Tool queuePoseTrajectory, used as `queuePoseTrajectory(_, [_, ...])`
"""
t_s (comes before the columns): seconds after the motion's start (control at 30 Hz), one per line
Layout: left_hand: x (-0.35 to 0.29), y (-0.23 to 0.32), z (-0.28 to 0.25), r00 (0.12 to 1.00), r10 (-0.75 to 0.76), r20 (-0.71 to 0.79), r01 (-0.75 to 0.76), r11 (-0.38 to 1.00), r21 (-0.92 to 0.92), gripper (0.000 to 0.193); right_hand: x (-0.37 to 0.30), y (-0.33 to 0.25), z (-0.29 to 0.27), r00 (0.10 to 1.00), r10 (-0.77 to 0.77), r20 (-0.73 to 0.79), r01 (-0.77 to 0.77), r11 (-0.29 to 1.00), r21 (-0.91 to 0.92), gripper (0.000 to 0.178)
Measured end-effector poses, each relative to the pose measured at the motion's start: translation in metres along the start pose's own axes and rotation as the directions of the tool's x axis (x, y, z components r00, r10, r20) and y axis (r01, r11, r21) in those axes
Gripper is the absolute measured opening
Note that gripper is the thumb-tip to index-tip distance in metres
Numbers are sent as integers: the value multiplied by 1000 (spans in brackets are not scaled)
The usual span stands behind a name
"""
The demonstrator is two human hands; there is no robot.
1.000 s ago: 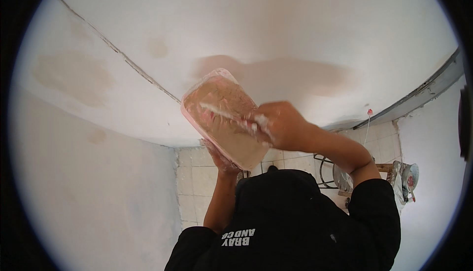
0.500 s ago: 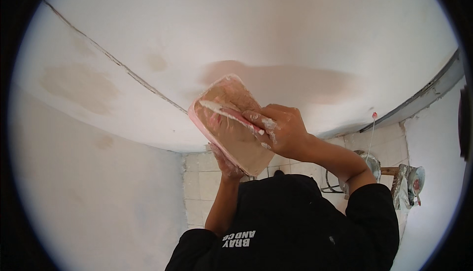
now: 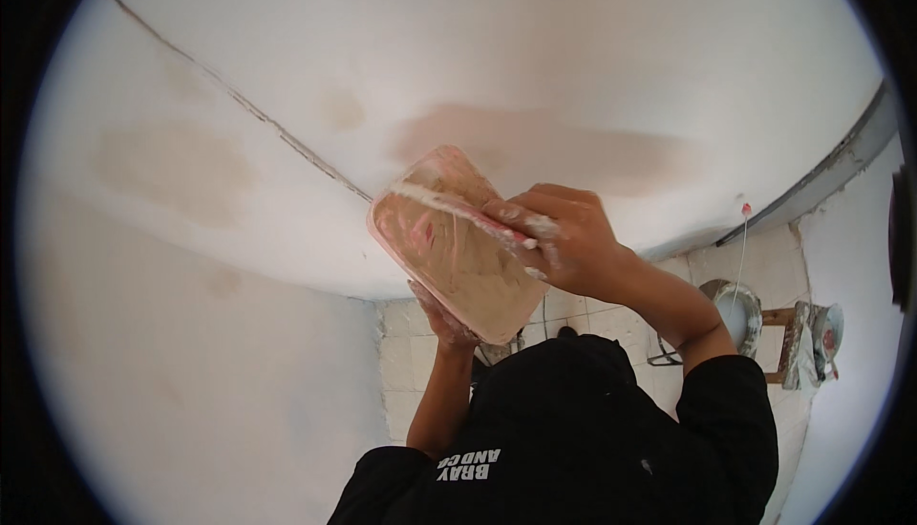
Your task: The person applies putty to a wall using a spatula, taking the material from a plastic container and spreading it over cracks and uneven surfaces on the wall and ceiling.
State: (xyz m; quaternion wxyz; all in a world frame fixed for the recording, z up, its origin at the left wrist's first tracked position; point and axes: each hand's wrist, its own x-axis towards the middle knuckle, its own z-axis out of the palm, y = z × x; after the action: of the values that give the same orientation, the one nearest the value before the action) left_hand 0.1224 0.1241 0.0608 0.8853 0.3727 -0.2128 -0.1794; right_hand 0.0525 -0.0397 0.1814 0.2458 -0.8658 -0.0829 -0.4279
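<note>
My left hand (image 3: 443,319) grips a pink rectangular tray (image 3: 379,228) from beneath, at its near left side; some of its fingers are hidden behind the tray. Smooth beige putty (image 3: 497,291) coats the tray's inside, with pink showing through in streaks. Closed in my right hand (image 3: 565,238) is a putty-smeared scraper (image 3: 444,202) with a pinkish-red grip. Its long pale edge lies over the far part of the tray, slanting down toward my hand. White smears cover the fingers of both hands.
A pale wall (image 3: 621,38) with a darker damp-looking patch (image 3: 564,143) rises ahead. A long crack-like groove (image 3: 277,128) crosses it at left. On the tiled floor (image 3: 406,353), a wooden stool (image 3: 785,351) stands at right beside a bucket (image 3: 749,320).
My right hand and the scraper have shifted slightly right and up across the tray. More of the putty looks spread smooth. The whole view has turned a little.
</note>
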Motion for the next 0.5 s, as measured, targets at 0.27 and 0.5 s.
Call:
queuePoseTrajectory(0.27, [11,16,-5,995,-32,95,34,999,-23,60,-26,-8,17,955,14,296,-58,988,142,16])
queuePoseTrajectory(0.5, [15,7,9,977,28,212,-47,995,88,66,-3,-4,3,994,102,32,-99,991,-86,18])
